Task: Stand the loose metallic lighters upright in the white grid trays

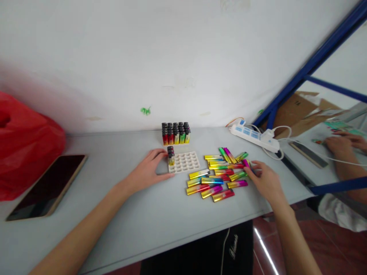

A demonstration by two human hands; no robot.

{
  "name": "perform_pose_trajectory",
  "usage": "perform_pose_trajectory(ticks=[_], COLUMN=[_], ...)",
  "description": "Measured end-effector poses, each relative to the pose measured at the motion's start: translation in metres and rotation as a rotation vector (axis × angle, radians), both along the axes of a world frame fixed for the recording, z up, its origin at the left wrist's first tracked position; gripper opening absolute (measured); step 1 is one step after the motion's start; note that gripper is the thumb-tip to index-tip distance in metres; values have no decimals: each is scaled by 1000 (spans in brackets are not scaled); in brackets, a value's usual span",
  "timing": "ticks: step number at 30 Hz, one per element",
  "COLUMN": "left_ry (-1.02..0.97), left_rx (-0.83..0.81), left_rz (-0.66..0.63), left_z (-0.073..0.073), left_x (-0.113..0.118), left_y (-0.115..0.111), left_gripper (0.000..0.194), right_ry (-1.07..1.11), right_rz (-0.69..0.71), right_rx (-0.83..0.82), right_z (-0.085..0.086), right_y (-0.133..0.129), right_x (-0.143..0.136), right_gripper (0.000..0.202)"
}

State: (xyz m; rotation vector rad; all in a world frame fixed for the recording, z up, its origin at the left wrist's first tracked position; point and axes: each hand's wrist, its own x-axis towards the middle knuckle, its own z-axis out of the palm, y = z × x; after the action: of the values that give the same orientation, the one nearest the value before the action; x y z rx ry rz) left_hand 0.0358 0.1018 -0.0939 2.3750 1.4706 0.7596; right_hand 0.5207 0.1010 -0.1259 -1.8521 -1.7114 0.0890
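Far out beyond the left hand (pixel 149 170), at the tabletop's (pixel 137 214) edge, bulges a red plastic bag (pixel 23 145), and just beside it lies a dark flat phone with a tan rim (pixel 47 185). The left hand rests palm down, fingers loosely spread and grasping nothing, its fingertips touching the near-left corner of a white plastic tray with round sockets (pixel 185 161). Two lighters (pixel 171 156) stand in the tray's left column, right at those fingertips. Behind the tray, a full block of upright lighters with black caps (pixel 176 133) stands against the wall. Between the two hands lies a loose heap of flat metallic rainbow-coloured lighter sleeves (pixel 218 177). The right hand (pixel 265 179) sits at the heap's right edge, fingers curled onto a pink sleeve (pixel 246 163); whether it grips it I cannot tell. Beyond lies a white power strip (pixel 255 137).
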Motion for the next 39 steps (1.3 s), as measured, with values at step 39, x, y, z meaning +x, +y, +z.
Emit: perform_pose_trajectory(ticks=[39], left_ry=[-34], left_rx=[-35], left_rz=[-35], left_z=[8], left_x=[6], left_y=[-5], left_gripper=[70], right_ry=[1101], right_rz=[664], right_rx=[-355], right_z=[104], right_y=[53], right_x=[-207], right_gripper=[50])
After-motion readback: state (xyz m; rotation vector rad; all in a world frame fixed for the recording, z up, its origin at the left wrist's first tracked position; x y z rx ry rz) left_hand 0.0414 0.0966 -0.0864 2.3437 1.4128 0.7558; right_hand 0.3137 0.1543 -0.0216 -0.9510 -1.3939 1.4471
